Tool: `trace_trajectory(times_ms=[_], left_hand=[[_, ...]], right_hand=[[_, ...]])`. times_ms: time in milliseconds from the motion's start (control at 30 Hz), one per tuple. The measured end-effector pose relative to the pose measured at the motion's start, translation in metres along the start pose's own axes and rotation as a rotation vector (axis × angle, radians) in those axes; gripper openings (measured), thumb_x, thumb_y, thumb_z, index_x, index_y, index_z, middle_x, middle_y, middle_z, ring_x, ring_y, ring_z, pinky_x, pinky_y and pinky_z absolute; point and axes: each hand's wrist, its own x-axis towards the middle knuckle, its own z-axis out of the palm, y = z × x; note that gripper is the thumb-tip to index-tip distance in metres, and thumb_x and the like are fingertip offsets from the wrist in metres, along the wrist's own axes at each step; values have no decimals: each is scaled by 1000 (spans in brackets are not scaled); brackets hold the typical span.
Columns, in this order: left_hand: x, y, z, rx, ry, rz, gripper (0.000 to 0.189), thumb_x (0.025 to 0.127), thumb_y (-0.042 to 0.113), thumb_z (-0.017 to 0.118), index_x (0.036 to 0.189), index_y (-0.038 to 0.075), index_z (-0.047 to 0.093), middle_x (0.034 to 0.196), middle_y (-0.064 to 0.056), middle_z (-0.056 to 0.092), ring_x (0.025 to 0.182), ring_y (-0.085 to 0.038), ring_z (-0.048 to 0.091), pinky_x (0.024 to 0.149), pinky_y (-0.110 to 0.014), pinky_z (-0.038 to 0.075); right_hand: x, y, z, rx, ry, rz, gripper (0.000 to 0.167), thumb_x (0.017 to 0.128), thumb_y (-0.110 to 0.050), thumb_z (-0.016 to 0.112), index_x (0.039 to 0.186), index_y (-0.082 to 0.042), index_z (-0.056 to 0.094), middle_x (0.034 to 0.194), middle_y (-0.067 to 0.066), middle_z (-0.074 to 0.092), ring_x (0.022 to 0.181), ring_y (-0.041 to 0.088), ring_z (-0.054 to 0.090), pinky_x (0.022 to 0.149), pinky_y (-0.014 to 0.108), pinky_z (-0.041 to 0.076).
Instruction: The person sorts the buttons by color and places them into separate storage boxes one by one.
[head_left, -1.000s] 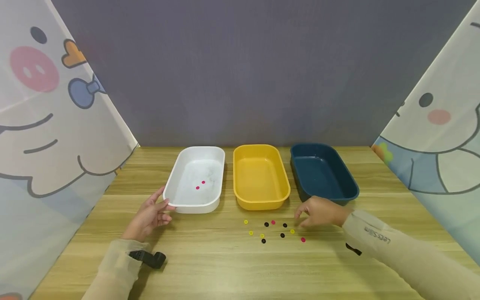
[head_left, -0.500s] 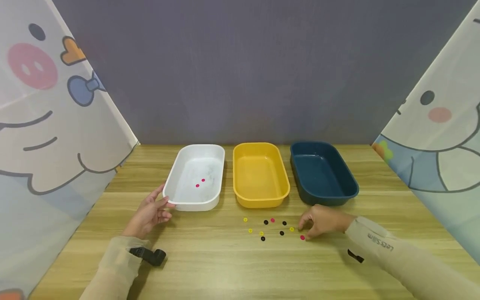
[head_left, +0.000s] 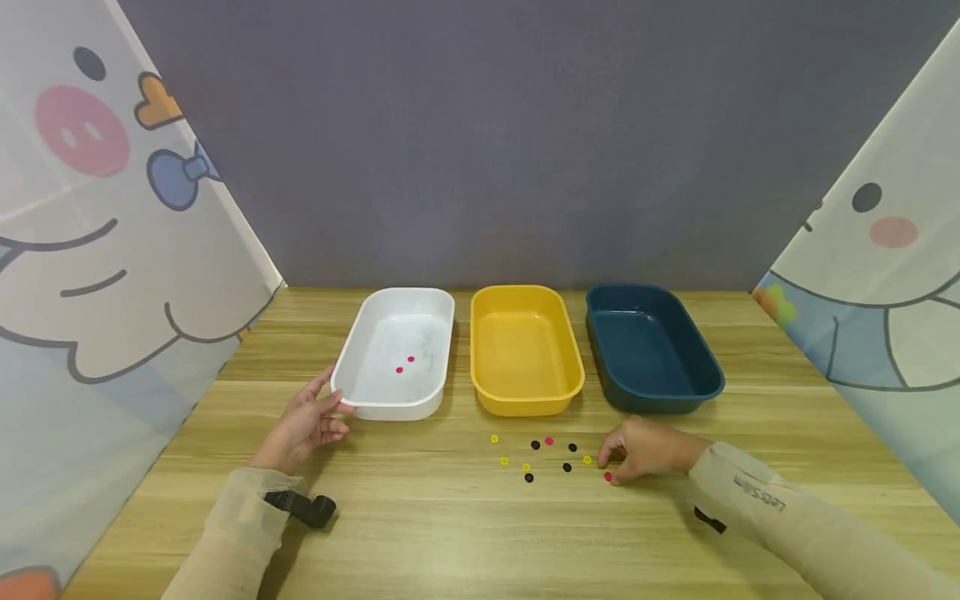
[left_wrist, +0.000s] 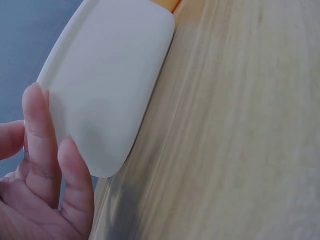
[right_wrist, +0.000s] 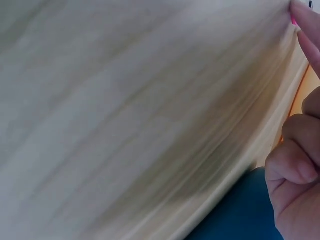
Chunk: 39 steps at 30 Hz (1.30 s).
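Note:
My left hand [head_left: 302,429] grips the near-left corner of a white tray [head_left: 390,412], its fingertips at the rim in the left wrist view. Two pink buttons [head_left: 400,370] lie inside that tray. On the table, my right hand [head_left: 651,447] is lowered with thumb and index finger bent towards a pink button [head_left: 608,477]. The thumb tip partly covers this button, while the index tip stands a little apart from it. In the right wrist view a bit of pink shows between the two fingertips. Left of the hand lie another pink button [head_left: 549,441], several black buttons [head_left: 567,467] and several yellow buttons [head_left: 527,467].
A yellow tray [head_left: 527,407] stands in the middle, and a dark blue tray [head_left: 660,403] is right of it, just behind my right hand. The wooden table [head_left: 450,533] meets a grey back panel [head_left: 510,167]. Cartoon-printed cloths [head_left: 150,283] flank both sides.
My right hand has come down and towards me from near the blue tray to the pink button, its thumb now overlapping it. The left hand stays on the white tray.

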Motion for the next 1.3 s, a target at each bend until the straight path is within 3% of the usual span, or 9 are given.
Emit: trace_trajectory(times_ms=[400, 900, 1033, 1300], left_hand=[[-2, 2, -1, -5, 7, -1, 62, 105, 13, 35, 155, 19, 0, 70, 5, 68, 52, -6, 61, 57, -23, 51], [-1, 2, -1, -15, -1, -2, 62, 105, 13, 34, 155, 18, -3, 71, 6, 68, 51, -5, 60, 56, -22, 50], [0, 2, -1, -8, -2, -3, 62, 105, 13, 33, 155, 18, -4, 72, 6, 68, 51, -5, 59, 56, -22, 49], [1, 3, 4, -2, -7, -4, 63, 105, 12, 33, 155, 19, -5, 72, 5, 68, 52, -5, 60, 55, -22, 50]], right_hand=[[4, -5, -1, 6, -24, 31, 12, 73, -10, 80, 77, -18, 71, 74, -19, 58, 66, -2, 44, 60, 21, 42], [5, -9, 0, -43, -33, 14, 16, 74, -11, 79, 73, -18, 65, 68, -18, 52, 62, -2, 41, 57, 20, 38], [4, -6, -2, 20, -39, 3, 16, 77, -12, 77, 71, -17, 64, 66, -18, 51, 61, -2, 41, 56, 19, 38], [5, -2, -13, 276, -23, -55, 12, 90, -6, 63, 78, -4, 64, 67, -12, 46, 60, 0, 39, 55, 18, 34]])
